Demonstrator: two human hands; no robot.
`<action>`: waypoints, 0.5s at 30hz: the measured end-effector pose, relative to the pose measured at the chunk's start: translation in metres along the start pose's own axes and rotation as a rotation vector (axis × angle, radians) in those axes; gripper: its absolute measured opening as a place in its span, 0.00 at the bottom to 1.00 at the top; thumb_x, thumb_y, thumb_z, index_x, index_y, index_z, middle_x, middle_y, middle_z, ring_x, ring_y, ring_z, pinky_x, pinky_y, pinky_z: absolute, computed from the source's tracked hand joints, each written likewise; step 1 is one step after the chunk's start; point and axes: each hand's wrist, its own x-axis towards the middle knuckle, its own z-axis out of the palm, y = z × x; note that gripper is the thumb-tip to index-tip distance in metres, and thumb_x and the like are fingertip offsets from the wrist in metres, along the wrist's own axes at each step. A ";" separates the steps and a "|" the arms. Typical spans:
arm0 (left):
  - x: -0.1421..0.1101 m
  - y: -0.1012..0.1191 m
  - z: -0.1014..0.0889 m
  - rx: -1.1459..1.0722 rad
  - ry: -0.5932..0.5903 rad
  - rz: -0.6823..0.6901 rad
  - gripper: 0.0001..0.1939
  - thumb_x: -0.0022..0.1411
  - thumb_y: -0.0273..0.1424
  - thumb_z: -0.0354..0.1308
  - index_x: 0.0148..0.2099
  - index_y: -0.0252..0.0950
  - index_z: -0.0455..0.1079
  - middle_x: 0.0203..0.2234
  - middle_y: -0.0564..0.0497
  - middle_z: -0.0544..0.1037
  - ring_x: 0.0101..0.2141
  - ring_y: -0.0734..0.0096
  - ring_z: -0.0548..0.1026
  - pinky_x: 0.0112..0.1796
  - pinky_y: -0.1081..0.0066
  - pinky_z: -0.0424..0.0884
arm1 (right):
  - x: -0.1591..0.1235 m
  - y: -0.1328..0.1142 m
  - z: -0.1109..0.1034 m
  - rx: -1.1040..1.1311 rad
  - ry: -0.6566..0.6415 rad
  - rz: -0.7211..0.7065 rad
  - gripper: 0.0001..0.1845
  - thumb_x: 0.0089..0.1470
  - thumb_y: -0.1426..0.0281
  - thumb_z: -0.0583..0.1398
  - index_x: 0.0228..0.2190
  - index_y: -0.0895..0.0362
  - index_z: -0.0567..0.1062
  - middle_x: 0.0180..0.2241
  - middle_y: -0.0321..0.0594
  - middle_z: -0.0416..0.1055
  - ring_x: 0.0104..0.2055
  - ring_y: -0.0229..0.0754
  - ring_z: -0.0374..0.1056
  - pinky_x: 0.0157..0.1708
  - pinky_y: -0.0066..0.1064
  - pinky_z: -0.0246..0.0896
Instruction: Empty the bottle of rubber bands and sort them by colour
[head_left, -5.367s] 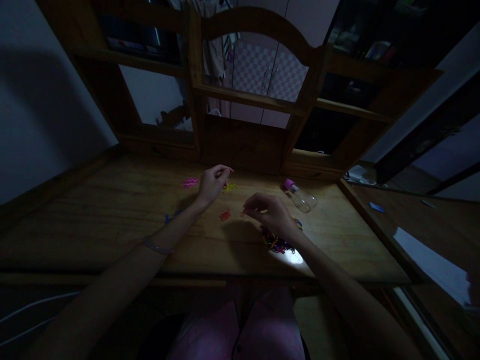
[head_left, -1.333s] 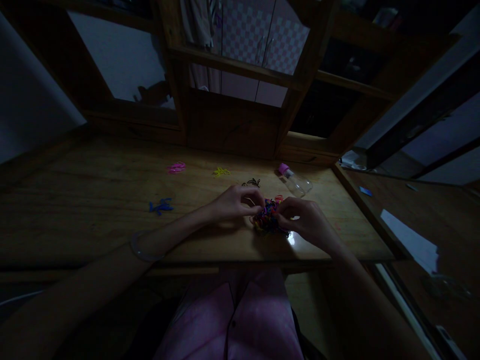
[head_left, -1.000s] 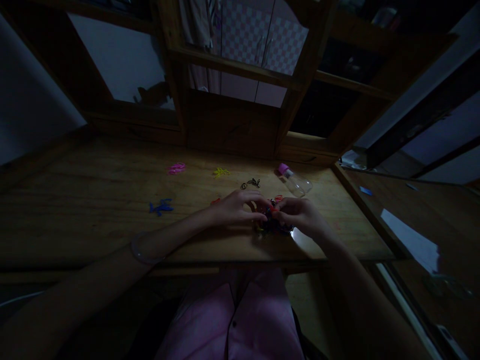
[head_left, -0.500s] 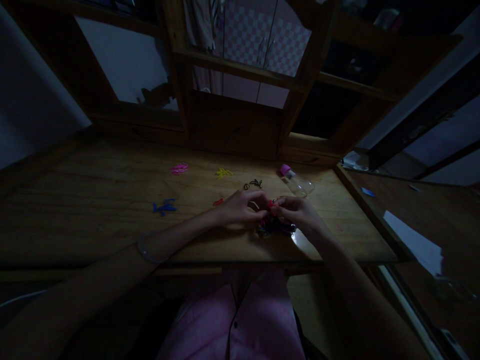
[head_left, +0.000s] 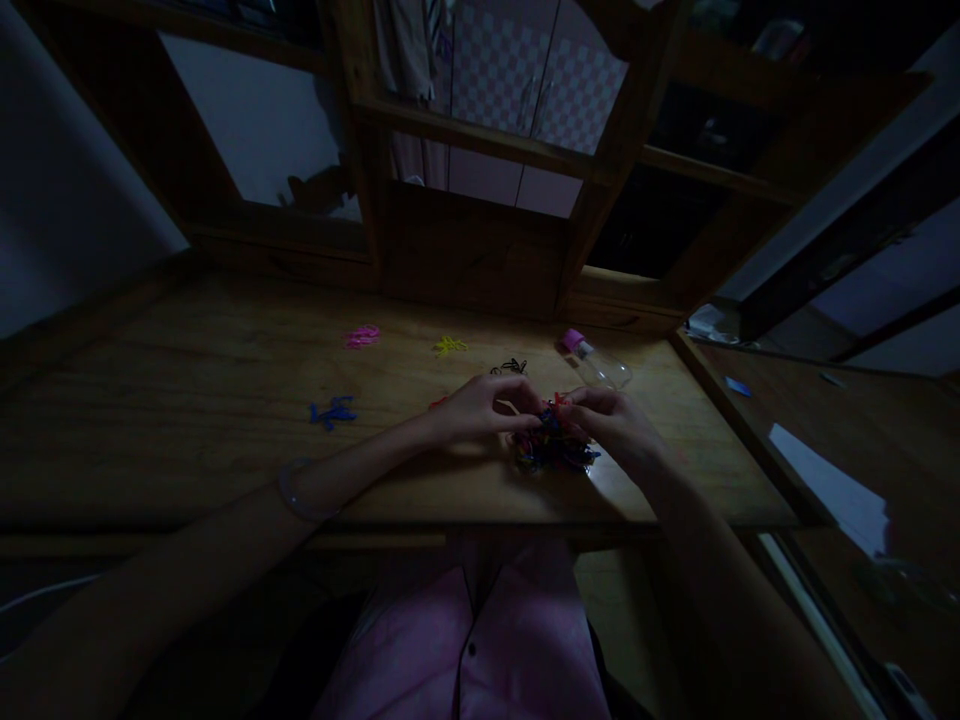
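Observation:
A tangled heap of small multicoloured rubber bands (head_left: 555, 452) lies on the wooden table near its front edge. Above it my right hand (head_left: 611, 425) pinches something red, which looks like a red rubber band (head_left: 560, 400). My left hand (head_left: 491, 405) comes in from the left, thumb and forefinger closed together at the heap's edge; what sits between them is too dark to make out. Behind my left hand, a few other red bands (head_left: 439, 402) show in part. Black bands (head_left: 511, 367) lie just beyond my knuckles.
Separate little piles of blue (head_left: 332, 412), pink (head_left: 363, 337) and yellow bands (head_left: 449, 346) are spread to the left. A clear bottle with a pink cap (head_left: 600, 365) lies on its side behind my right hand. Wooden shelving (head_left: 472, 245) rises along the back; white paper (head_left: 829, 488) is at right.
My right hand has drawn slightly right, away from the left fingertips, with the red band in its pinch. More of the heap shows between my hands. The view has shifted a little.

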 end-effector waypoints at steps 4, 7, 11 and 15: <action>-0.001 0.000 0.001 0.000 -0.023 -0.012 0.13 0.58 0.32 0.63 0.45 0.32 0.72 0.38 0.46 0.78 0.40 0.69 0.77 0.43 0.64 0.74 | 0.000 0.001 -0.005 0.022 0.022 -0.009 0.15 0.43 0.60 0.69 0.27 0.58 0.76 0.21 0.32 0.67 0.21 0.31 0.58 0.22 0.26 0.52; -0.001 -0.002 0.002 0.002 -0.033 -0.017 0.15 0.59 0.32 0.63 0.48 0.34 0.72 0.39 0.46 0.79 0.40 0.69 0.77 0.44 0.64 0.74 | -0.001 0.001 -0.006 0.031 0.023 -0.016 0.14 0.44 0.61 0.69 0.27 0.58 0.76 0.21 0.32 0.67 0.21 0.31 0.58 0.21 0.26 0.51; -0.001 -0.004 0.002 0.001 -0.031 -0.013 0.20 0.58 0.31 0.63 0.54 0.36 0.70 0.38 0.48 0.79 0.39 0.70 0.77 0.42 0.65 0.74 | -0.002 0.001 -0.002 0.036 0.007 -0.021 0.14 0.44 0.61 0.69 0.28 0.58 0.76 0.21 0.32 0.68 0.21 0.31 0.58 0.23 0.26 0.52; -0.001 -0.005 0.001 -0.004 -0.008 -0.017 0.20 0.57 0.32 0.65 0.52 0.35 0.71 0.37 0.48 0.79 0.38 0.70 0.77 0.42 0.66 0.74 | -0.003 -0.002 0.004 0.049 -0.026 -0.019 0.14 0.44 0.60 0.69 0.28 0.58 0.77 0.21 0.32 0.67 0.21 0.31 0.58 0.22 0.26 0.50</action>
